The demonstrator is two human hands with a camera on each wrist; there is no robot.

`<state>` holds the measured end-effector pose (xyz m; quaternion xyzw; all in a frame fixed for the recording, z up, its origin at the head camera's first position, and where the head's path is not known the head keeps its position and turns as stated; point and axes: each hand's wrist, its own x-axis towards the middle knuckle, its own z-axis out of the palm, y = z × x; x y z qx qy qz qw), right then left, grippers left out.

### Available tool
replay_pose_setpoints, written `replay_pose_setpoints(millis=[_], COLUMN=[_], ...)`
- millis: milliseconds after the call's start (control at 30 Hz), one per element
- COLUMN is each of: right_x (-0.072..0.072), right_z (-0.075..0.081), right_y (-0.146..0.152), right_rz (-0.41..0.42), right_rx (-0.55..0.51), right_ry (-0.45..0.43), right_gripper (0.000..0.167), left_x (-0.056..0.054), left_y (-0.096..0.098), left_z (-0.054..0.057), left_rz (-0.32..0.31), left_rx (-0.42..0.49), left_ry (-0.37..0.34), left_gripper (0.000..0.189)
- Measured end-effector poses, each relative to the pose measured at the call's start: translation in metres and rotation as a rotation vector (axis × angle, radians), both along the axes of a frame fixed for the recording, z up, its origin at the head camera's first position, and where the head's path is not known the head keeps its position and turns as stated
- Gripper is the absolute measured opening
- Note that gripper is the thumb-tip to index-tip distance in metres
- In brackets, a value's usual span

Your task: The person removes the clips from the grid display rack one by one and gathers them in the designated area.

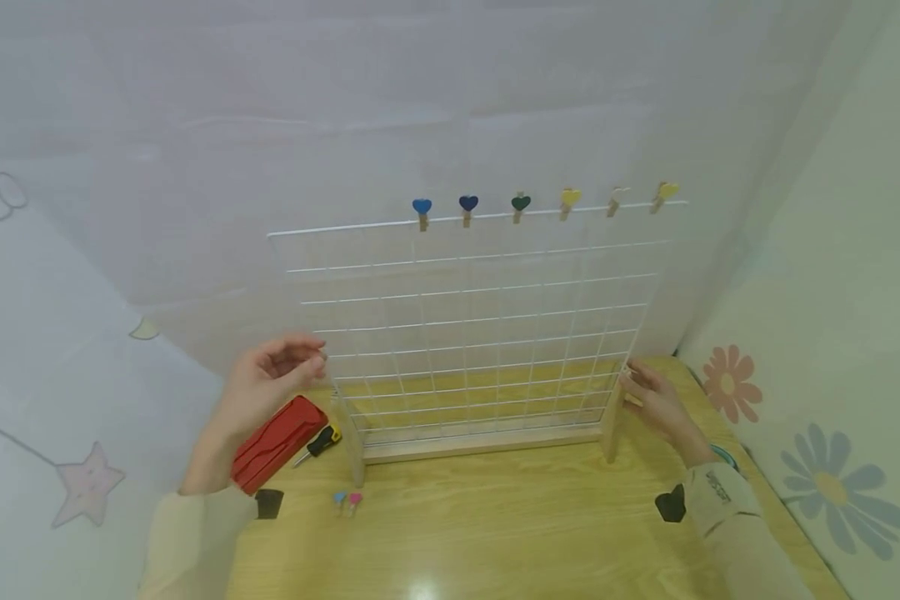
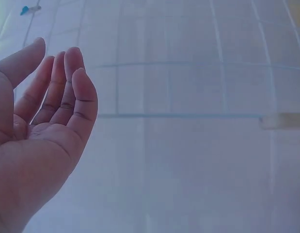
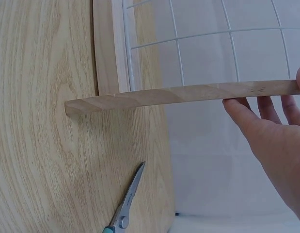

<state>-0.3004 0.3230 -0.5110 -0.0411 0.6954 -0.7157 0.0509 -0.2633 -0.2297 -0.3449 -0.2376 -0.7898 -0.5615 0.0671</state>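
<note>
A white wire grid panel stands upright in a wooden base between two wooden side posts. Several heart-topped clothespins, among them a green one, are clipped along its top wire. My left hand hovers beside the panel's left edge, its fingers loosely bent and nothing in them; in the left wrist view the palm is empty. At the other side, my right hand holds the upper end of the right wooden post between fingers and thumb.
Left of the stand lie a red case and a black-and-yellow screwdriver. Two loose clothespins, blue and pink, rest in front. Scissors lie outside the right post. Patterned white sheeting surrounds the wooden table.
</note>
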Motion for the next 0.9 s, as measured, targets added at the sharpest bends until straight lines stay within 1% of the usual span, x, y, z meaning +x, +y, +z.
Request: replay_pose_setpoints(millis=[67,167,367,500,667,900], right_x=[0.000,0.001,0.001,0.000,0.001,0.001], right_z=[-0.001,-0.001,-0.002,-0.001,0.003,0.004], right_y=[0.000,0.001,0.000,-0.001,-0.002,-0.002], right_rz=[0.002,0.002,0.007,0.005,-0.013,-0.018], right_rx=[0.001,0.008,0.017,0.006,0.005,0.013], right_ry=[-0.002,-0.008,-0.012,-0.016,-0.027,-0.031], right_gripper=[0.073,0.074,0.074,0.073,0.072,0.074], left_x=[-0.001,-0.005,-0.012,-0.018,-0.027,-0.039], left_y=[0.010,0.026,0.053,0.067,0.083,0.101], left_z=[0.016,0.037,0.072,0.090,0.111,0.136], left_rz=[-0.006,0.016,0.062,0.070,0.096,0.139], left_rx=[-0.018,-0.056,-0.073,-0.091,-0.100,-0.129], left_ry=[0.025,0.051,0.078,0.113,0.160,0.255], left_gripper=[0.024,0.027,0.030,0.032,0.030,0.029])
